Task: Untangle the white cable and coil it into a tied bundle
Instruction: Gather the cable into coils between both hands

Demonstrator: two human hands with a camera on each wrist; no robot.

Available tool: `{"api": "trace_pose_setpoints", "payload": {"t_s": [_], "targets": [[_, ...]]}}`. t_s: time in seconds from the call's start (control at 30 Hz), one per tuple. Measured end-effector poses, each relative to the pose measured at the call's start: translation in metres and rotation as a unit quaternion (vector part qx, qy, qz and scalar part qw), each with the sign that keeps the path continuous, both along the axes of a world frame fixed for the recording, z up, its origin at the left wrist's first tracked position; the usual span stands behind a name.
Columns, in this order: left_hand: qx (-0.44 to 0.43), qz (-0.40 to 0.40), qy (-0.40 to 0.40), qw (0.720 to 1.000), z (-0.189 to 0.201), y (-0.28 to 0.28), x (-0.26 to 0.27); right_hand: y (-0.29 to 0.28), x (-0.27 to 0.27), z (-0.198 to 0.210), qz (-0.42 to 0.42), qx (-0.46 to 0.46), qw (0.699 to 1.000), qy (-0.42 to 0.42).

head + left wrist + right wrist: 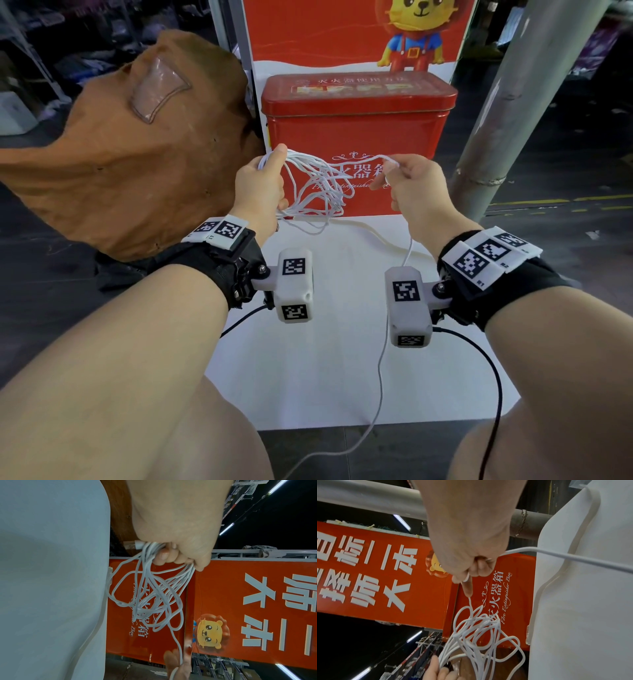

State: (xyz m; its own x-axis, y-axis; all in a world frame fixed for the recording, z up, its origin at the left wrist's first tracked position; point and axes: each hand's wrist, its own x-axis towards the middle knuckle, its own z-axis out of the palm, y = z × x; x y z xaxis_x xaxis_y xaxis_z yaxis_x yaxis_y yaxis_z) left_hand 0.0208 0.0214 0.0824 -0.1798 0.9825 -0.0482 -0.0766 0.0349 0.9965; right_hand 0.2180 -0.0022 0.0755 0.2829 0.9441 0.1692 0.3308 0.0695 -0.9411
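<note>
1. My left hand (pixel 259 185) is closed around a bunch of loops of the white cable (pixel 317 186), fingers curled over the strands; the left wrist view shows a plug (pixel 133 545) poking out beside the fist.
2. My right hand (pixel 414 186) pinches a single strand between thumb and fingers, with the remaining fingers curled in.
3. The snarl hangs in the air between the two hands, just right of the left hand and below it, in front of the red box (pixel 358 113).
4. The pinched strand runs roughly sideways from the right hand toward the left, so the long axis of the coming pull lies hand to hand.
5. A free tail drops from under the right hand across the white tabletop (pixel 342 377) toward my lap.
6. I judge the untangling unfinished: the right hand is nearer the loose strand and should draw it rightward, away from the snarl.
</note>
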Motion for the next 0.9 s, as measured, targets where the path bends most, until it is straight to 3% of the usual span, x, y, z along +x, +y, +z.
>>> {"api": "trace_pose_setpoints", "payload": {"t_s": [0.13, 0.3, 0.43, 0.63, 0.8, 0.9], "targets": [[0.007, 0.016, -0.012, 1.0, 0.007, -0.005, -0.003, -0.004, 0.005, -0.001, 0.042, -0.055, 0.998, 0.011], [0.013, 0.016, -0.008, 1.0, 0.012, -0.01, -0.005, -0.004, 0.006, -0.004, 0.077, -0.051, 0.987, 0.133], [0.018, 0.016, -0.001, 1.0, 0.011, -0.009, -0.006, -0.008, 0.005, -0.003, 0.098, -0.059, 0.982, 0.153], [0.021, 0.012, 0.005, 1.0, 0.011, -0.009, -0.006, -0.007, 0.0, -0.003, 0.089, -0.063, 0.992, 0.069], [0.019, 0.015, -0.008, 1.0, 0.012, -0.011, -0.007, -0.007, -0.002, 0.0, 0.089, -0.089, 0.985, -0.115], [0.019, 0.017, -0.013, 1.0, 0.011, -0.01, -0.008, -0.009, -0.005, 0.004, 0.136, -0.123, 0.977, -0.11]]}}
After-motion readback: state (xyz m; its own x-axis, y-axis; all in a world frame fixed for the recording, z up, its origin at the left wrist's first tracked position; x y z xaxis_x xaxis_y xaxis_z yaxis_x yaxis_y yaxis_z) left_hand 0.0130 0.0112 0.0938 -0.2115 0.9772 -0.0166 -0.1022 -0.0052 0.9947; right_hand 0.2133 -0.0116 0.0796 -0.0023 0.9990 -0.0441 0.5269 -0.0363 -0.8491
